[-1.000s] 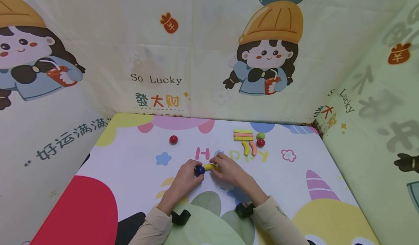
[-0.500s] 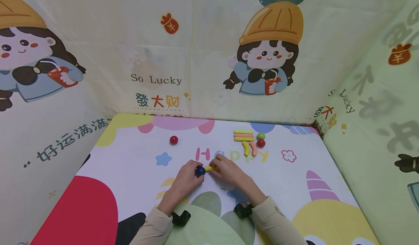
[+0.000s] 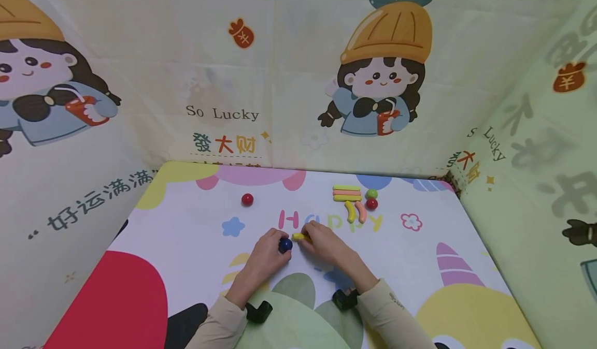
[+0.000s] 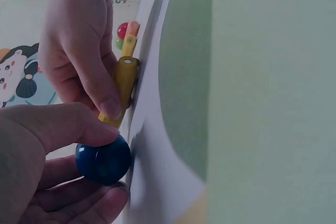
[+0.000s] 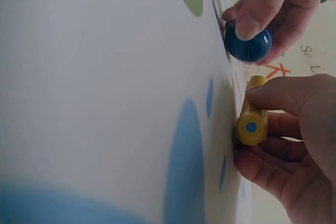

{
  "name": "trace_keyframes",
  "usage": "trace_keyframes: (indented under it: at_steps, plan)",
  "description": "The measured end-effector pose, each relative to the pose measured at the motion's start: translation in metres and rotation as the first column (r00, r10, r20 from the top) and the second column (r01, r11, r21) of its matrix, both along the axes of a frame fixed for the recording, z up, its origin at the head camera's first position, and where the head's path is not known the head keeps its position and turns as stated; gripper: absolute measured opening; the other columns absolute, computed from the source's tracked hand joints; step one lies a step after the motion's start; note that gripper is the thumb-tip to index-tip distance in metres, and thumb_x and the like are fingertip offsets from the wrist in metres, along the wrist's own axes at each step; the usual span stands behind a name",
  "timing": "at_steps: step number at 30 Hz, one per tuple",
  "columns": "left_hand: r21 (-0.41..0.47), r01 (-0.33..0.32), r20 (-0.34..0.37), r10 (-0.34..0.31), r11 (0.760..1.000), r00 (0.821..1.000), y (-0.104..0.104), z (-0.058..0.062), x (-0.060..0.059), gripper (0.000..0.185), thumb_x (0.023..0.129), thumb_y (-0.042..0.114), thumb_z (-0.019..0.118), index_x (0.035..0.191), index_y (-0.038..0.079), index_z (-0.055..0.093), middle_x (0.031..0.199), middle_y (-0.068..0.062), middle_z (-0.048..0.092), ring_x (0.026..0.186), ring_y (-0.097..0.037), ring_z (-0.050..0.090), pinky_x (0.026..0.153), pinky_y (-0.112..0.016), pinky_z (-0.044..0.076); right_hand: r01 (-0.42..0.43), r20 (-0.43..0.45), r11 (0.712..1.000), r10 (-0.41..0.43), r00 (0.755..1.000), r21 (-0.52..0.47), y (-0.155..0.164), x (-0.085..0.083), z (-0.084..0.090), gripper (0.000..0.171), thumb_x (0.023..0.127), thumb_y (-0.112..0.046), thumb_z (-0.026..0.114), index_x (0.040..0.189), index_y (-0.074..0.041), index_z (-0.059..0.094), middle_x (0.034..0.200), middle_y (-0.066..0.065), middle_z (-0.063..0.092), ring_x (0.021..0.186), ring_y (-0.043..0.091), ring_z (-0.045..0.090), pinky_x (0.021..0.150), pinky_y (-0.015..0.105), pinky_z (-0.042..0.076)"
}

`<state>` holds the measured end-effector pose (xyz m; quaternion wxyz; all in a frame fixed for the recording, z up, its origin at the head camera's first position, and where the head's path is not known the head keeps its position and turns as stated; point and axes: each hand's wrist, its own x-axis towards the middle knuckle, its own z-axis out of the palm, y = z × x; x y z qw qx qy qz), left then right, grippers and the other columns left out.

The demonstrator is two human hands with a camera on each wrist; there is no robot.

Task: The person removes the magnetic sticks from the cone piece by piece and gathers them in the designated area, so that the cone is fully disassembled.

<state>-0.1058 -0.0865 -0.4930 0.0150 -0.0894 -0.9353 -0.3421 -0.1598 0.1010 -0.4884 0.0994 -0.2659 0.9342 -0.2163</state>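
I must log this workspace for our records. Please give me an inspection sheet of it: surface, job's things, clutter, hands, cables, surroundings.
Surface: table mat with colourful cartoon print.
Job's things: blue ball and yellow stick, close together on the mat.
Clutter: red ball alone; pile of sticks with two more balls at the far right.
Hands: left hand pinches the blue ball; right hand pinches the yellow stick.
Cables: nothing seen.
Surroundings: cartoon-print cloth walls.
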Motion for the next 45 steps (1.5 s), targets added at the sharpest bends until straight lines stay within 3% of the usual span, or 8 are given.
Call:
trace_keyframes:
  at_steps: [7, 13, 20, 26, 32, 36, 45]
  plan:
    - [-0.005, -0.013, 0.021, 0.013, 1.0, 1.0, 0.001, 0.001, 0.0, 0.036, 0.084, 0.015, 0.078, 0.115, 0.0, 0.066, 0.114, -0.015, 0.065, 0.104, -0.028, 0.064, 0.095, -0.044, 0.056, 0.025, 0.014, 1.0, -0.025, 1.0, -0.008, 0.0, -0.001, 0.001, 0.023, 0.095, -0.024, 0.069, 0.111, -0.009, 0.065, 0.098, 0.001, 0.062, 0.084, 0.012, 0.054, 0.084, 0.03, 0.055]
    - [-0.011, -0.032, 0.05, 0.032, 0.999, 0.998, -0.002, 0.002, -0.003, 0.038, 0.086, 0.016, 0.077, 0.119, 0.001, 0.066, 0.116, -0.014, 0.064, 0.106, -0.028, 0.063, 0.096, -0.044, 0.056, 0.041, -0.004, 0.999, -0.041, 0.999, -0.021, 0.001, -0.002, 0.0, 0.028, 0.094, -0.024, 0.07, 0.117, -0.009, 0.066, 0.106, 0.004, 0.065, 0.089, 0.013, 0.057, 0.089, 0.032, 0.057]
    - [0.005, -0.066, 0.011, 0.066, 0.998, 0.998, -0.011, 0.003, -0.01, 0.038, 0.085, 0.015, 0.078, 0.12, 0.002, 0.067, 0.114, -0.014, 0.062, 0.105, -0.029, 0.063, 0.097, -0.045, 0.056, 0.066, -0.055, 0.998, -0.067, 0.996, -0.021, 0.003, -0.006, 0.002, 0.027, 0.093, -0.022, 0.072, 0.116, -0.008, 0.068, 0.107, 0.006, 0.064, 0.089, 0.014, 0.059, 0.088, 0.033, 0.058]
    - [0.023, -0.125, 0.011, 0.125, 0.992, 0.992, -0.019, -0.003, -0.02, 0.039, 0.087, 0.016, 0.077, 0.123, 0.005, 0.067, 0.115, -0.012, 0.06, 0.108, -0.027, 0.063, 0.098, -0.043, 0.055, 0.147, -0.034, 0.989, -0.148, 0.988, -0.029, 0.006, -0.013, 0.005, 0.028, 0.092, -0.021, 0.072, 0.116, -0.007, 0.067, 0.106, 0.007, 0.063, 0.086, 0.015, 0.056, 0.086, 0.032, 0.057]
    - [0.04, -0.172, 0.004, 0.172, 0.984, 0.985, -0.027, -0.006, -0.028, 0.041, 0.088, 0.016, 0.075, 0.126, 0.003, 0.066, 0.119, -0.015, 0.06, 0.11, -0.03, 0.064, 0.099, -0.045, 0.055, 0.245, -0.014, 0.969, -0.245, 0.969, -0.02, 0.012, -0.022, 0.003, 0.03, 0.092, -0.023, 0.071, 0.118, -0.006, 0.067, 0.108, 0.008, 0.064, 0.091, 0.017, 0.059, 0.09, 0.034, 0.057]
    - [0.06, -0.205, -0.038, 0.207, 0.977, 0.978, -0.031, -0.007, -0.034, 0.04, 0.087, 0.013, 0.075, 0.124, 0.0, 0.066, 0.117, -0.019, 0.061, 0.108, -0.034, 0.065, 0.098, -0.048, 0.055, 0.315, -0.016, 0.949, -0.315, 0.949, -0.001, 0.016, -0.029, 0.002, 0.031, 0.093, -0.024, 0.069, 0.117, -0.005, 0.067, 0.105, 0.009, 0.064, 0.089, 0.018, 0.058, 0.088, 0.033, 0.058]
    - [0.097, -0.262, -0.063, 0.269, 0.96, 0.961, -0.042, -0.009, -0.046, 0.041, 0.089, 0.011, 0.073, 0.126, -0.003, 0.064, 0.124, -0.024, 0.06, 0.116, -0.04, 0.062, 0.102, -0.05, 0.052, 0.416, -0.049, 0.909, -0.414, 0.909, 0.031, 0.026, -0.042, 0.003, 0.026, 0.095, -0.023, 0.066, 0.111, -0.002, 0.064, 0.101, 0.011, 0.062, 0.088, 0.021, 0.056, 0.086, 0.035, 0.056]
